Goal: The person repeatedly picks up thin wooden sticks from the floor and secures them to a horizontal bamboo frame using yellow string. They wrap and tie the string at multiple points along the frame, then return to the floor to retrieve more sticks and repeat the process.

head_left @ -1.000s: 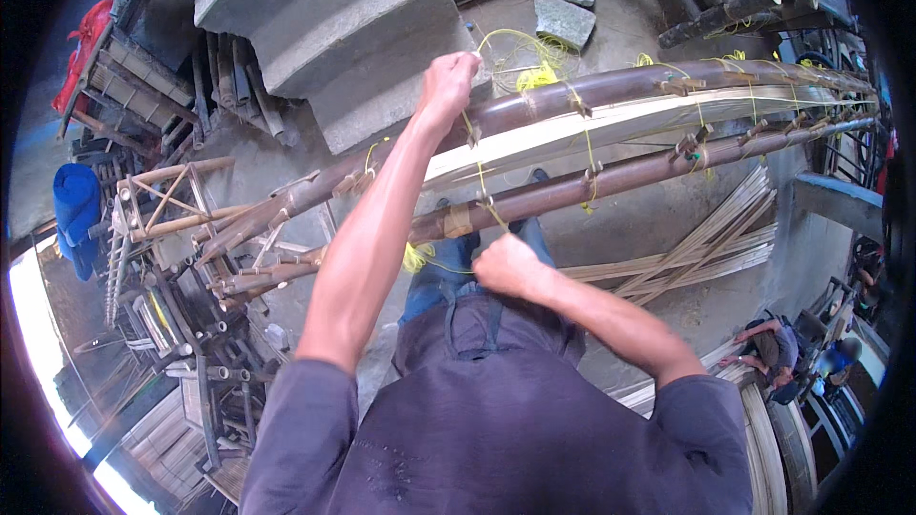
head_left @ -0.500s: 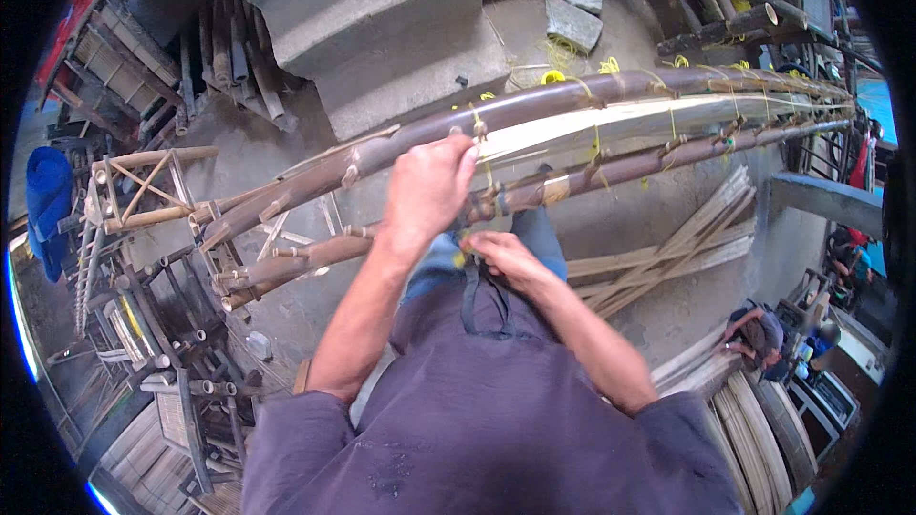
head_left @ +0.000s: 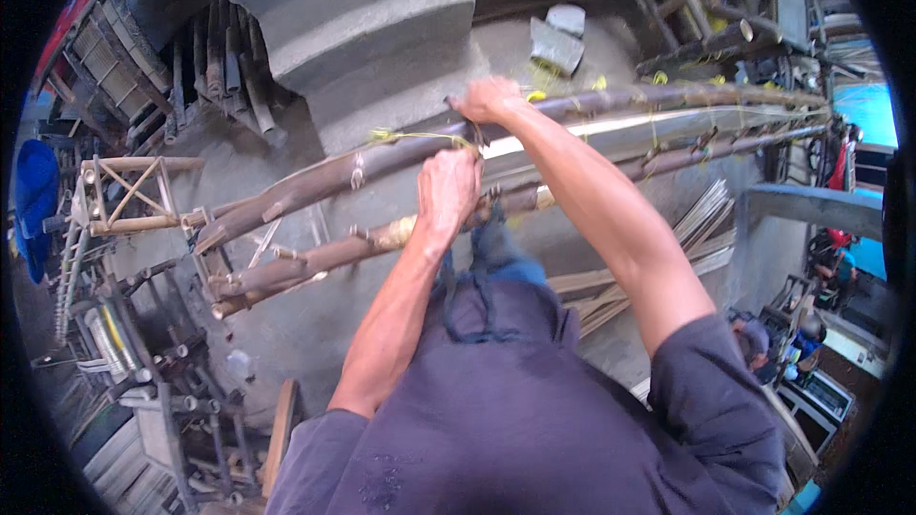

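Two long brown bamboo poles run side by side across my front, the far pole (head_left: 420, 154) and the near pole (head_left: 353, 248), with a pale split bamboo strip (head_left: 611, 128) between them. My left hand (head_left: 451, 193) is closed at the far pole's near side, its fingertips pinching yellow twine (head_left: 405, 136) that trails left over the pole. Above and beyond it, my right hand (head_left: 491, 100) reaches across the far pole. Its fingers are wrapped round a short dark tool (head_left: 455, 106), whose kind is too blurred to make out.
Concrete steps (head_left: 353, 38) rise beyond the poles, with grey stone blocks (head_left: 556, 46) to their right. Thin bamboo slats (head_left: 658, 262) lie on the floor at right. Bamboo frames (head_left: 134, 195) and stacked pieces stand at left. Another person (head_left: 751, 339) is at lower right.
My right hand has gone from my waist up and over the far pole. My left hand has shifted slightly lower and right. Yellow twine now stretches left along the pole.
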A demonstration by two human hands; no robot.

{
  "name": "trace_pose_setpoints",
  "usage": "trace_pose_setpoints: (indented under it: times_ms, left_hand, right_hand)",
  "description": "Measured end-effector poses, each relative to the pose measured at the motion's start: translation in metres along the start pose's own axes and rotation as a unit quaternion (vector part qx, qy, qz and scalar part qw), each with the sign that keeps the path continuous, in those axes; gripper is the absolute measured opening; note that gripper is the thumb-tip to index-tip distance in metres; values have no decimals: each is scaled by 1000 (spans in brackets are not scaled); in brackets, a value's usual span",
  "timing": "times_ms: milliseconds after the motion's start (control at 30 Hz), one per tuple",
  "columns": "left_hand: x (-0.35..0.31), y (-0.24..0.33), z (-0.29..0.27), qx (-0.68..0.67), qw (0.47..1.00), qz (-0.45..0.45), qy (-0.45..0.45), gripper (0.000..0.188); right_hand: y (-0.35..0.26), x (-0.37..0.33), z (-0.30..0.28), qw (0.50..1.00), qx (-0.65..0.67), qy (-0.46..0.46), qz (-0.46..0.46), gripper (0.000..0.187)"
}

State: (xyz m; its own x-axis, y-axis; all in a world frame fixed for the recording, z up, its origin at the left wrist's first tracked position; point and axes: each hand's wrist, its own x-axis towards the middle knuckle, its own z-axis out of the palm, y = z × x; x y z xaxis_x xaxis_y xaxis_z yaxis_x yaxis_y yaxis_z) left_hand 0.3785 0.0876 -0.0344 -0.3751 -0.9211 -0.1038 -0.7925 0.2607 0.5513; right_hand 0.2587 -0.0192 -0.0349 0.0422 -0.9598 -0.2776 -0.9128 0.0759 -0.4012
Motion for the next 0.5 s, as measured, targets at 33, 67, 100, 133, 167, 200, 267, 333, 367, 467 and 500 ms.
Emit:
trace_pose_setpoints:
  times_ms: [33,67,100,133,167,200,267,333,367,467,500]
  left_hand:
    - [-3,7,0,-8,1000,26,0,14]
    - [-1,9,4,16,999,43,-2,14]
    - [1,8,2,12,1000,26,3,14]
    - [-8,4,-1,5,1000,-8,1,15]
    - [-12,-2,-5,1,999,-36,2,15]
    - [-14,-5,-4,3,999,-44,-12,16]
    - [-16,0,-5,7,999,-34,-17,17]
    - [-25,7,-8,-106,994,-22,1,19]
    - [-27,10,-12,-216,976,-18,6,21]
    - [13,13,-38,-370,928,-35,-12,32]
    - [46,12,-43,-349,937,1,-15,32]
  right_hand:
    - [31,7,27,997,74,10,-23,39]
    - [61,14,53,988,148,16,-49,43]
    - [50,9,44,956,278,25,-89,38]
    - [22,-19,25,913,390,11,-121,34]
    - [1,-61,7,887,428,3,-173,30]
    - [-8,-113,-1,872,429,-8,-237,26]
    - [-6,-192,33,864,409,-135,-260,18]
    - [12,-199,91,923,207,-170,-275,17]
    - [8,-197,117,937,169,-138,-274,17]
    - [1,-201,125,931,208,-144,-264,18]
    - [6,-199,122,934,221,-119,-253,19]
